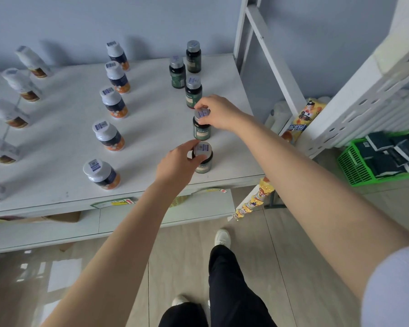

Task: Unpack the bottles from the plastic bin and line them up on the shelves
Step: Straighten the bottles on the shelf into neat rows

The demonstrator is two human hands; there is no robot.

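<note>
The left hand is gripping the front bottle by its cap, the right hand the next bottle, probably straightening the row near the right edge of the shelf.

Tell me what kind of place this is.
Most likely a small shop or pharmacy: bottles stand in neat rows on a white shelf, what look like price tags line its front edge, and a strip of snack packets hangs beside it.

Five silver-capped dark green bottles stand upright in a file at the right end of the white shelf; left hand grips the front bottle, right hand the second bottle.
</note>
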